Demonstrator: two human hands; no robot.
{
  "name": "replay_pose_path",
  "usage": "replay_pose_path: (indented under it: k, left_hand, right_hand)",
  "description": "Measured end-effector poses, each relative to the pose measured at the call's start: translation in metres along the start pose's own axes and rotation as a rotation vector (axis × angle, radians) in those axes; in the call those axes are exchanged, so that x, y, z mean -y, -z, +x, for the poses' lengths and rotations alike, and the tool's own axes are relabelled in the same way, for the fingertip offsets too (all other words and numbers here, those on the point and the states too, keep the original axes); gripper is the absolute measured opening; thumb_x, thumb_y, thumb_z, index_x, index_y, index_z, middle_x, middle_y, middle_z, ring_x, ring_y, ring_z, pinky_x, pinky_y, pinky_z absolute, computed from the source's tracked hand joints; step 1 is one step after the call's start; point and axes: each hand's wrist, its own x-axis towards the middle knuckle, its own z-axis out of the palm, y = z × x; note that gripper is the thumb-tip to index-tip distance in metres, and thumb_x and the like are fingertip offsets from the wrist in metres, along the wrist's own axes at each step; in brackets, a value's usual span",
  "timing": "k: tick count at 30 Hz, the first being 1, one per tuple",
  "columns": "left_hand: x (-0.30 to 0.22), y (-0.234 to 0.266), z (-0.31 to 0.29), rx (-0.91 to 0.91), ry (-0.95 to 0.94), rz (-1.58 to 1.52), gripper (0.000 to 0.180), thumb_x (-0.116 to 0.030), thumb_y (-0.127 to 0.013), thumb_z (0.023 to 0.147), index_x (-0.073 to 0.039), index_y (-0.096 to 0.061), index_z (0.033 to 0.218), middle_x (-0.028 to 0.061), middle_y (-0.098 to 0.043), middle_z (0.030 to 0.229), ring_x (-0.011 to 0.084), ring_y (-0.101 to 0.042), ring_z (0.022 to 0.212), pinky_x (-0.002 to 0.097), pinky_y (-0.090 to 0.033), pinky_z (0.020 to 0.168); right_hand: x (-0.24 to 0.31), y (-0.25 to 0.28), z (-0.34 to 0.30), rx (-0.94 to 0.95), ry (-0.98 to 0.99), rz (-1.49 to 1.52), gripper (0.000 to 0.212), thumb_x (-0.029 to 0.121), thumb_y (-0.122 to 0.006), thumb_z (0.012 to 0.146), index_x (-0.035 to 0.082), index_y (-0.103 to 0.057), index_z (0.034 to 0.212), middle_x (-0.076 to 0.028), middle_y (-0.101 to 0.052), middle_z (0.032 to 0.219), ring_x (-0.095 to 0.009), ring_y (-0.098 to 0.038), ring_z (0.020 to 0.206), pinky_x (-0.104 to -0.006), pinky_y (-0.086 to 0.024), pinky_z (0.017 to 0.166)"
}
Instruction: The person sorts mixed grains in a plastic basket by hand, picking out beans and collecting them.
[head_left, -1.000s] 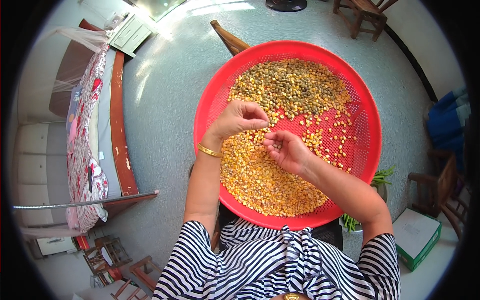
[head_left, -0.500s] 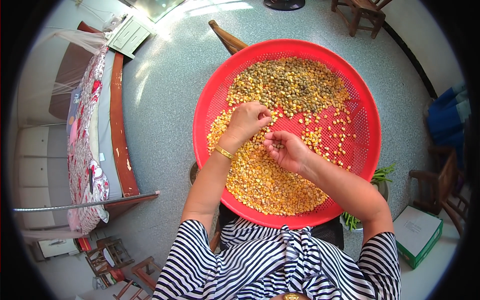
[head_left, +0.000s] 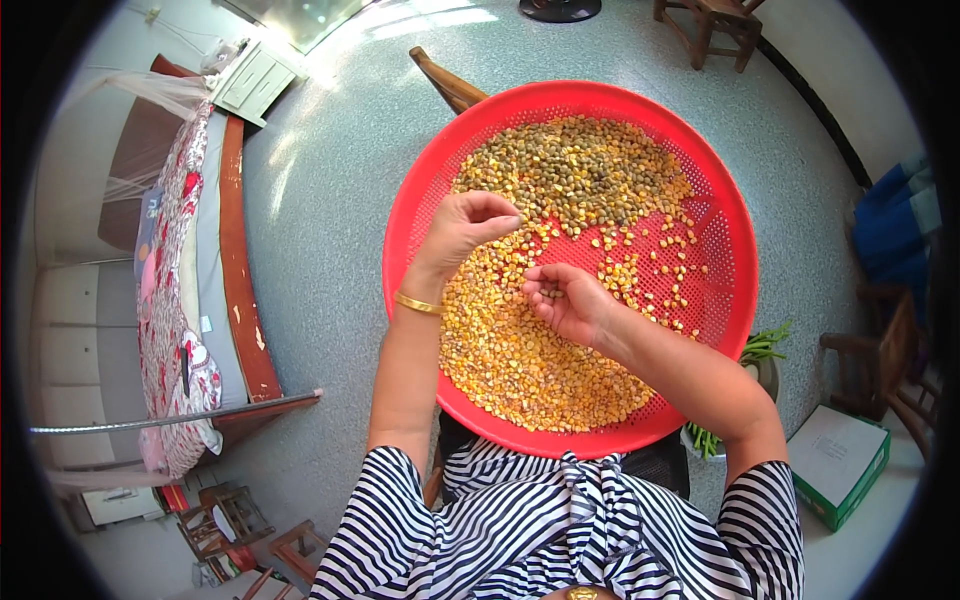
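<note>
A wide red perforated tray (head_left: 735, 300) sits before me with yellow corn kernels (head_left: 545, 385) spread over its near and left part. In its far part lies a heap of greenish-brown beans (head_left: 590, 175) mixed with kernels. My left hand (head_left: 462, 232), a gold bangle on its wrist, hovers over the left of the tray, thumb and forefinger pinched together; whatever is between the tips is too small to make out. Palm up and half curled, my right hand (head_left: 572, 305) holds a few small brownish beans (head_left: 551, 292) above the kernels.
A bed (head_left: 185, 300) with a flowered cover stands at the left. Green stalks (head_left: 762, 345) lie in a bowl by the tray's right edge. A green-sided box (head_left: 840, 465) and a wooden chair (head_left: 880, 350) are farther right. A wooden leg (head_left: 445, 80) juts out beyond the tray.
My left hand has moved left and slightly away from my right hand, still pinched. The right hand keeps nearly the same place, beans in its palm.
</note>
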Motion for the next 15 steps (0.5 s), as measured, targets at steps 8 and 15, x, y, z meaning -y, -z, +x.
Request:
replay_pose_path:
  k: [8, 15]
  left_hand:
    - [0.009, -0.005, 0.001, 0.143, 0.059, 0.270, 0.012, -0.007, -0.066, 0.074, 0.000, -0.064, 0.084, 0.0008, -0.061, 0.074, 0.0075, -0.056, 0.069, 0.0208, -0.046, 0.063]
    - [0.020, -0.011, 0.004, -0.094, -0.124, 0.925, 0.009, -0.014, -0.067, 0.072, -0.006, -0.067, 0.077, 0.0035, -0.063, 0.073, 0.0120, -0.058, 0.064, 0.0250, -0.047, 0.059]
  right_hand:
    - [0.003, -0.003, -0.002, 0.016, 0.017, 0.059, 0.022, 0.017, -0.039, 0.088, 0.000, -0.053, 0.089, -0.007, -0.057, 0.076, -0.012, -0.054, 0.062, -0.0215, -0.048, 0.054]
    - [0.001, 0.003, 0.003, 0.019, 0.002, 0.015, 0.021, 0.016, -0.038, 0.089, 0.001, -0.052, 0.091, -0.007, -0.057, 0.076, -0.011, -0.053, 0.061, -0.0206, -0.048, 0.054]
